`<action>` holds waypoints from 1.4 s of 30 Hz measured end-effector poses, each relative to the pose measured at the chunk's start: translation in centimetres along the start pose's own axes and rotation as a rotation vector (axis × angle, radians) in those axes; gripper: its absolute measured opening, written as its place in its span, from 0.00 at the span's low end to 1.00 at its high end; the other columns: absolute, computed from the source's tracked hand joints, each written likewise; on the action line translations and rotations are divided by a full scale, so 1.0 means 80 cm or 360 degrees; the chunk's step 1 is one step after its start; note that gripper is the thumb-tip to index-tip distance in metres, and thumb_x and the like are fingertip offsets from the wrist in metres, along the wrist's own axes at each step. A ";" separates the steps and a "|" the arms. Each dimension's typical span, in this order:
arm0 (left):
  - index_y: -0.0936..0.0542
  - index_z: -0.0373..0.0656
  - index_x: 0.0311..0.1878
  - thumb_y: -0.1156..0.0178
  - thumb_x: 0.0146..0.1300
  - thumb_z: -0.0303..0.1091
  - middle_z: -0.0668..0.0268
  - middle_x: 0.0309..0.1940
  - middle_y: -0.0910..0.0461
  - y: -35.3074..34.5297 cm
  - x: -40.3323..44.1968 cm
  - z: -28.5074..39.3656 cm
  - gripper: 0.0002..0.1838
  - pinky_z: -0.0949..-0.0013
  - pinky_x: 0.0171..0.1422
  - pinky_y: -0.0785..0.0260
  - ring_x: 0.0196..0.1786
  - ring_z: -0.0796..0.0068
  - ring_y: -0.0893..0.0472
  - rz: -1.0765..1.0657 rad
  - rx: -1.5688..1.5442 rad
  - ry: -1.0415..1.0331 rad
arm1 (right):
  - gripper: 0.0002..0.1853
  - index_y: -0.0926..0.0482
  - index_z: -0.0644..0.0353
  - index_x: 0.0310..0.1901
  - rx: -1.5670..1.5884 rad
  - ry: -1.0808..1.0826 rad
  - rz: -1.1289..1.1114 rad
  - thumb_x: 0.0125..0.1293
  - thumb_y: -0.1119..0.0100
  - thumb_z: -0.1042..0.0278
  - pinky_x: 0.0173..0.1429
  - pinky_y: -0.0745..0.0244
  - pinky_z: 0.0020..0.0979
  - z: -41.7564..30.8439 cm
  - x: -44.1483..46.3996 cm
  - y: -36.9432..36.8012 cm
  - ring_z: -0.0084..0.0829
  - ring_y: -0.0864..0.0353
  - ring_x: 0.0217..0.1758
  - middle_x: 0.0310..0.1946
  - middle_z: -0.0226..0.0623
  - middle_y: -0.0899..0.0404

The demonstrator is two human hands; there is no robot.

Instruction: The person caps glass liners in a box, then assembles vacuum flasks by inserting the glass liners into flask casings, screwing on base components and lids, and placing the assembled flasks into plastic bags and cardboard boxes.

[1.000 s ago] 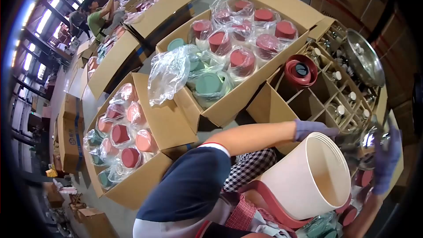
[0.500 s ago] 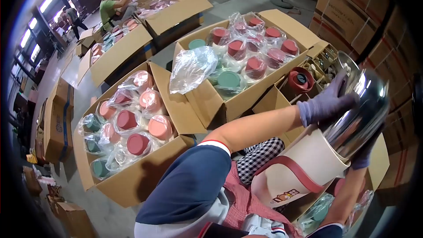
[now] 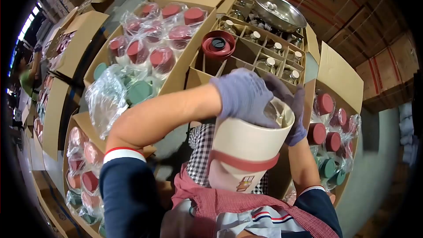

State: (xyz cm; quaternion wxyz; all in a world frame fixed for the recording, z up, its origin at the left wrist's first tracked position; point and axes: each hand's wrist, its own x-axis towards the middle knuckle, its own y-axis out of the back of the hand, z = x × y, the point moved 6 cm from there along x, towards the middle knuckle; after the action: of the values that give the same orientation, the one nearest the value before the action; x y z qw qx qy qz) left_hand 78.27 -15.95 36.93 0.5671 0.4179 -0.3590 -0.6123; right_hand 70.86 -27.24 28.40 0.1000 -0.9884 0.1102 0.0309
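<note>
A cream container with a red band and a small printed picture stands tilted at my lap. My left hand, in a purple-grey glove, reaches over its rim with the fingers bent down inside, against a shiny liner that shows only in part. On the right side of the mouth is my right hand, gloved too, its fingers spread and bent near the rim. What the fingertips touch inside is hidden. A red part with a black centre sits on the divided carton just beyond.
The divided carton holds glass liners and carries a metal bowl. Cartons of bagged red and green-lidded containers stand left and right. Stacked cartons stand behind. At far left a person sits among boxes.
The shiny liner, held above the container half a second ago, is now mostly inside it. The container is more upright, and the view has turned right.
</note>
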 end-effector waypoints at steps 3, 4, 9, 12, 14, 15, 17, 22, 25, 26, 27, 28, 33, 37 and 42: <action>0.19 0.46 0.54 0.41 0.60 0.64 0.51 0.41 0.17 0.026 -0.007 -0.011 0.32 0.54 0.46 0.25 0.43 0.53 0.15 0.0078 -0.0098 -0.0247 | 0.55 0.37 0.70 0.70 0.0724 -0.0175 0.0005 0.65 0.69 0.18 0.74 0.39 0.41 0.001 0.030 -0.012 0.42 0.31 0.69 0.67 0.50 0.31; 0.20 0.45 0.57 0.41 0.63 0.59 0.55 0.41 0.16 0.022 -0.002 -0.035 0.30 0.56 0.47 0.25 0.43 0.58 0.15 0.0415 -0.0288 -0.0704 | 0.54 0.37 0.69 0.70 0.0738 -0.0270 -0.0006 0.65 0.68 0.19 0.74 0.39 0.41 0.016 0.044 -0.006 0.42 0.32 0.70 0.67 0.49 0.32; 0.21 0.34 0.57 0.43 0.70 0.43 0.59 0.51 0.17 -0.055 0.002 -0.348 0.22 0.65 0.55 0.25 0.47 0.69 0.17 0.1723 -0.1975 0.0618 | 0.39 0.31 0.66 0.65 0.0555 -0.0101 0.0401 0.72 0.57 0.33 0.63 0.31 0.35 0.134 0.220 0.081 0.32 0.23 0.55 0.56 0.38 0.24; 0.19 0.35 0.49 0.38 0.64 0.44 0.55 0.44 0.17 -0.205 0.037 -0.513 0.20 0.62 0.52 0.24 0.44 0.63 0.18 0.1652 -0.1818 0.1766 | 0.36 0.33 0.62 0.70 0.0147 -0.0106 0.0566 0.72 0.49 0.41 0.70 0.36 0.35 0.247 0.345 0.119 0.33 0.30 0.68 0.70 0.42 0.32; 0.22 0.37 0.49 0.40 0.56 0.31 0.56 0.43 0.19 -0.224 0.040 -0.517 0.18 0.61 0.57 0.27 0.48 0.64 0.21 0.2562 -0.0985 0.1220 | 0.30 0.29 0.61 0.67 -0.0012 -0.0422 0.0390 0.70 0.41 0.51 0.64 0.32 0.31 0.214 0.330 0.054 0.30 0.26 0.62 0.64 0.34 0.26; 0.25 0.37 0.53 0.38 0.54 0.29 0.58 0.43 0.20 -0.230 0.053 -0.503 0.21 0.63 0.58 0.27 0.49 0.65 0.21 0.2538 -0.1775 0.0944 | 0.29 0.28 0.61 0.65 -0.0162 -0.0322 0.0414 0.68 0.37 0.55 0.61 0.30 0.30 0.223 0.335 0.054 0.30 0.25 0.58 0.61 0.35 0.25; 0.27 0.35 0.57 0.31 0.51 0.32 0.59 0.47 0.21 -0.196 0.048 -0.443 0.29 0.67 0.57 0.27 0.48 0.69 0.22 0.2644 -0.1788 0.1207 | 0.34 0.32 0.62 0.68 -0.1342 0.0611 0.0565 0.62 0.31 0.62 0.73 0.39 0.37 0.167 0.305 0.033 0.46 0.37 0.74 0.70 0.51 0.36; 0.28 0.38 0.56 0.31 0.49 0.34 0.54 0.49 0.25 -0.031 0.033 -0.258 0.30 0.62 0.58 0.27 0.50 0.60 0.21 0.2271 -0.1402 0.0456 | 0.38 0.36 0.60 0.70 -0.2132 0.1358 0.0186 0.58 0.32 0.66 0.77 0.44 0.46 0.010 0.218 -0.021 0.55 0.42 0.75 0.74 0.55 0.44; 0.26 0.44 0.55 0.32 0.47 0.34 0.51 0.49 0.28 0.029 0.010 -0.159 0.28 0.54 0.59 0.29 0.52 0.49 0.24 0.2512 -0.0599 0.0177 | 0.34 0.37 0.68 0.69 -0.1326 0.1385 0.0480 0.65 0.40 0.62 0.73 0.36 0.42 -0.012 0.201 0.017 0.43 0.33 0.71 0.69 0.49 0.35; 0.26 0.47 0.56 0.31 0.46 0.35 0.52 0.49 0.28 0.041 0.003 -0.122 0.30 0.53 0.58 0.29 0.52 0.49 0.25 0.2461 -0.0296 0.0053 | 0.34 0.38 0.67 0.70 -0.0358 0.0930 0.0299 0.66 0.41 0.59 0.72 0.34 0.41 -0.015 0.210 0.056 0.43 0.31 0.70 0.67 0.48 0.33; 0.26 0.49 0.58 0.30 0.45 0.36 0.53 0.49 0.28 0.048 -0.005 -0.088 0.32 0.51 0.58 0.30 0.52 0.50 0.25 0.2395 0.0002 -0.0054 | 0.33 0.38 0.66 0.70 -0.0034 0.0771 0.0144 0.69 0.44 0.56 0.72 0.33 0.41 -0.018 0.201 0.071 0.42 0.30 0.68 0.67 0.47 0.32; 0.26 0.51 0.59 0.28 0.44 0.38 0.56 0.48 0.28 0.051 -0.008 -0.069 0.35 0.49 0.57 0.31 0.51 0.51 0.25 0.2235 0.0054 -0.0364 | 0.32 0.38 0.64 0.70 0.0316 0.0593 0.0023 0.71 0.47 0.53 0.71 0.32 0.40 -0.036 0.184 0.063 0.41 0.29 0.67 0.67 0.46 0.32; 0.32 0.42 0.62 0.27 0.44 0.37 0.52 0.48 0.29 0.112 -0.071 -0.047 0.39 0.59 0.54 0.27 0.50 0.54 0.24 0.2486 -0.0319 -0.0406 | 0.30 0.32 0.63 0.68 0.0167 0.0537 0.0307 0.79 0.65 0.46 0.64 0.28 0.36 -0.108 0.083 0.047 0.36 0.25 0.64 0.62 0.43 0.25; 0.21 0.42 0.55 0.24 0.43 0.41 0.55 0.49 0.23 0.117 -0.097 -0.011 0.33 0.60 0.58 0.26 0.50 0.56 0.20 0.1907 -0.0526 -0.0782 | 0.31 0.34 0.61 0.70 0.0206 0.0768 0.0704 0.78 0.63 0.44 0.62 0.28 0.36 -0.113 0.023 0.124 0.36 0.25 0.59 0.65 0.46 0.28; 0.17 0.41 0.48 0.23 0.42 0.46 0.58 0.42 0.17 0.059 -0.067 0.009 0.30 0.62 0.56 0.25 0.48 0.59 0.18 0.1306 -0.0811 -0.0508 | 0.29 0.35 0.63 0.66 0.0600 0.0273 0.0179 0.77 0.60 0.46 0.69 0.32 0.42 -0.007 0.009 0.090 0.42 0.25 0.61 0.61 0.45 0.28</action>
State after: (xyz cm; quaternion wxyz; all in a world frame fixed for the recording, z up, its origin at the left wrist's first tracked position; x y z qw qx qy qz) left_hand 79.51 -11.13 42.09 0.7828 -0.0080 -0.4151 -0.4635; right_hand 69.95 -34.36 27.50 0.2716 -0.9434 0.1773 -0.0691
